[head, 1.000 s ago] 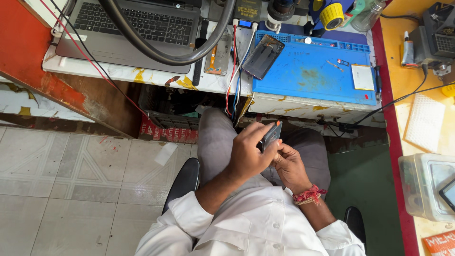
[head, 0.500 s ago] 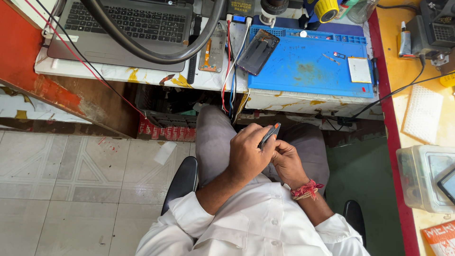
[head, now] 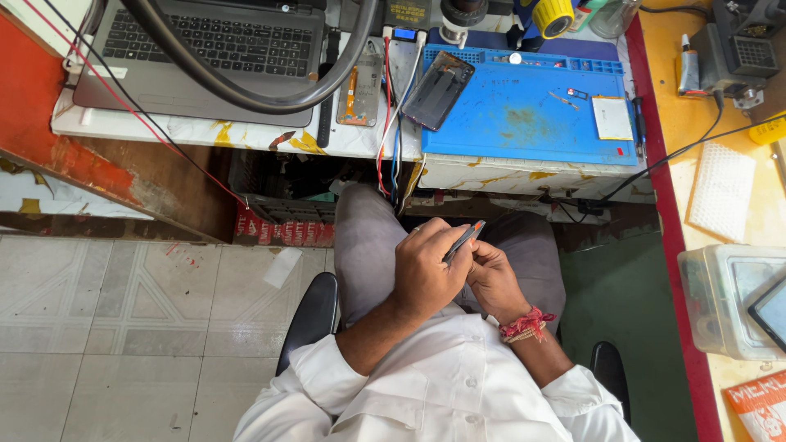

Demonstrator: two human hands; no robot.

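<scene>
We grip the thin dark flat phone part with an orange tip [head: 463, 242] in both hands, left hand [head: 426, 274] and right hand [head: 494, 278], over our lap, at 6 o'clock from the blue rectangular work mat [head: 532, 115] on the surface. We judge inspection is in hand; the next move calls for a steady edge grip.

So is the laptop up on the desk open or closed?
Open. The laptop shows its keyboard facing up, with a thick black hose looping across it. Its screen is out of view.

Dark phone screen [head: 437, 89] on blue mat [head: 524, 123]
</scene>
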